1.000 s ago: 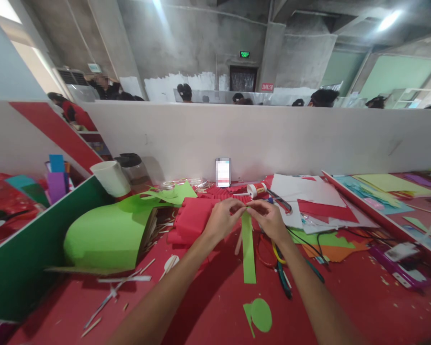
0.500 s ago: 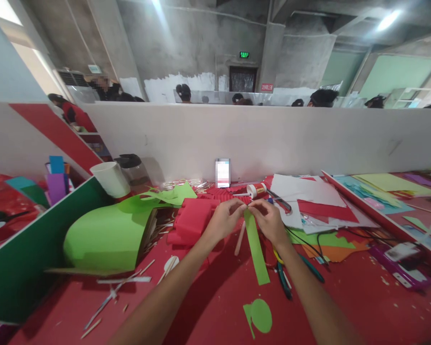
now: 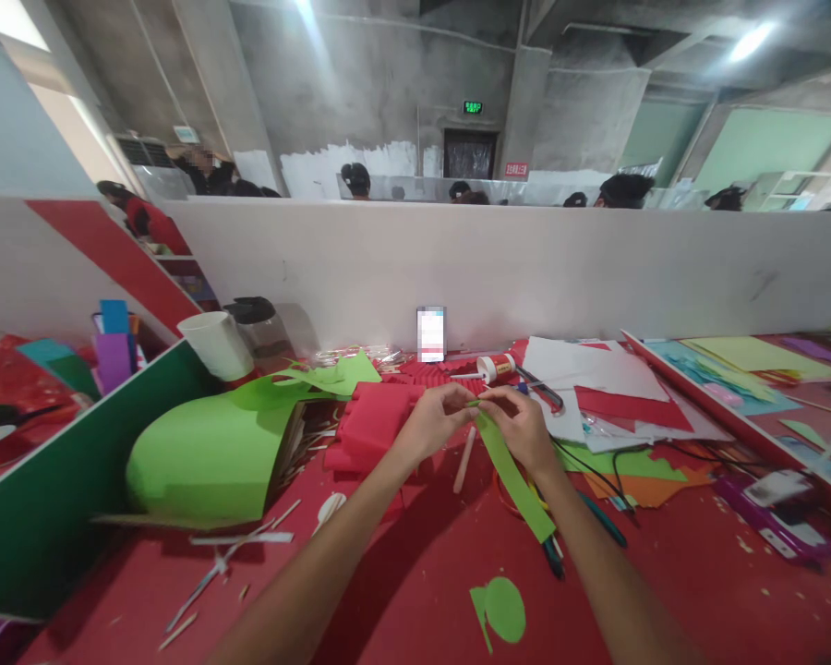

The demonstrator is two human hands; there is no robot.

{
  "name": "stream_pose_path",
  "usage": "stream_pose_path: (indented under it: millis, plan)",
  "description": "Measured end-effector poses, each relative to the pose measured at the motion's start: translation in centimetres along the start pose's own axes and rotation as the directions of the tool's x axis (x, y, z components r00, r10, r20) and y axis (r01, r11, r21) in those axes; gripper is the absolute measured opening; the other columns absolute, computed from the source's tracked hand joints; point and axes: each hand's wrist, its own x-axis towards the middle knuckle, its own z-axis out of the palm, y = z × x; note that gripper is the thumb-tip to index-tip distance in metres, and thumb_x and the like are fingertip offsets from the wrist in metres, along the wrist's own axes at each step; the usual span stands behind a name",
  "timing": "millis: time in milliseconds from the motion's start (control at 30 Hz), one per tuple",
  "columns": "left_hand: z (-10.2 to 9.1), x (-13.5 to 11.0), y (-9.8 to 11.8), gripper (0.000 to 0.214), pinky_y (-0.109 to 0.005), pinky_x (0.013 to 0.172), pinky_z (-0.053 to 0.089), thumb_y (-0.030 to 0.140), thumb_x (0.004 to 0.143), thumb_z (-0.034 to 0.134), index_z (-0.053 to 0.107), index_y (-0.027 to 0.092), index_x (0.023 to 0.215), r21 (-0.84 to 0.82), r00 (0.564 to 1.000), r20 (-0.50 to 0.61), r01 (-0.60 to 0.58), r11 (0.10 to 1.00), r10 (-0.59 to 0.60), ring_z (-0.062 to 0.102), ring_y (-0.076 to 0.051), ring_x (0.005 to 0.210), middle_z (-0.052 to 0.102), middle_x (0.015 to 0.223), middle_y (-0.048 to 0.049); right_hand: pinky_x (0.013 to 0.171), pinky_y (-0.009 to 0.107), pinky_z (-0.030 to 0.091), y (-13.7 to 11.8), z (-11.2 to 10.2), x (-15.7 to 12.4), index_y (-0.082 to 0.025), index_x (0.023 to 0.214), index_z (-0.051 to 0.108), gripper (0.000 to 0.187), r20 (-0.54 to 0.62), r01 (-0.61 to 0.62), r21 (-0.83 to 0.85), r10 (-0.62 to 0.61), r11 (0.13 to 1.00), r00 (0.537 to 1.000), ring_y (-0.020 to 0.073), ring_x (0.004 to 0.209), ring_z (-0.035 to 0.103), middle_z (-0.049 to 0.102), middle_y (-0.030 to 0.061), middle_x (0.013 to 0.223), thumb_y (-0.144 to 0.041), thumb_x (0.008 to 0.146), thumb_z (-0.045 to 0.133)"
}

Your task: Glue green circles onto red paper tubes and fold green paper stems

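A long green paper strip (image 3: pixel 514 478) hangs from my two hands above the red table (image 3: pixel 402 591). My left hand (image 3: pixel 434 422) pinches its top end from the left. My right hand (image 3: pixel 522 427) pinches the same end from the right, fingertips almost touching the left ones. The strip slants down toward the right and lies against my right forearm. Under the hands a pale stick (image 3: pixel 463 459) rests on the table, and scissors with yellow and blue handles (image 3: pixel 546 526) lie partly hidden below my right wrist.
A curled green sheet (image 3: pixel 200 459) and folded red paper (image 3: pixel 370 422) lie to the left. A round green cut-out (image 3: pixel 502 610) sits near me. A glue tube (image 3: pixel 496 367), a phone (image 3: pixel 430 333), a white cup (image 3: pixel 216 345) and loose sheets (image 3: pixel 596 383) crowd the back.
The strip's free lower end has swung from straight down to the right, against my right forearm. Both hands stay pinched at its top in nearly the same place.
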Motion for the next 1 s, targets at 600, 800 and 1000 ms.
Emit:
stream_pose_path:
  millis: [600, 800, 1000]
  plan:
    - [-0.1, -0.2, 0.9, 0.016, -0.026, 0.068, 0.050, 0.033, 0.083, 0.063, 0.065, 0.017, 0.085, 0.048, 0.997, -0.058, -0.042, 0.998, 0.044, 0.063, -0.015, 0.073, 0.068, 0.077, -0.0028, 0.079, 0.032, 0.051, -0.3, 0.0, -0.1, -0.021, 0.084, 0.071, 0.010, 0.023, 0.031, 0.058, -0.032, 0.998, 0.999, 0.0217, 0.087, 0.065, 0.071, 0.0050, 0.089, -0.024, 0.082, 0.062]
    - [0.0, 0.0, 0.5, 0.017, -0.026, 0.064, 0.049, 0.033, 0.079, 0.066, 0.066, 0.016, 0.083, 0.019, 0.993, -0.116, -0.030, 0.999, 0.032, 0.061, -0.014, 0.066, 0.067, 0.071, -0.0017, 0.080, 0.033, 0.054, -0.2, 0.1, -0.1, -0.021, 0.102, 0.068, 0.023, 0.124, -0.062, 0.179, 0.040, 0.982, 0.991, 0.0218, 0.090, 0.067, 0.071, 0.0062, 0.099, -0.024, 0.080, 0.066]
    - [0.0, 0.1, 0.3, 0.017, -0.026, 0.067, 0.049, 0.033, 0.079, 0.066, 0.067, 0.016, 0.084, 0.041, 0.991, -0.120, -0.051, 0.998, 0.056, 0.062, -0.015, 0.071, 0.069, 0.077, -0.0028, 0.077, 0.031, 0.054, -0.2, 0.1, 0.0, -0.019, 0.091, 0.071, 0.017, 0.050, -0.068, 0.103, 0.063, 0.992, 0.997, 0.0216, 0.087, 0.067, 0.073, 0.0063, 0.092, -0.032, 0.081, 0.067]
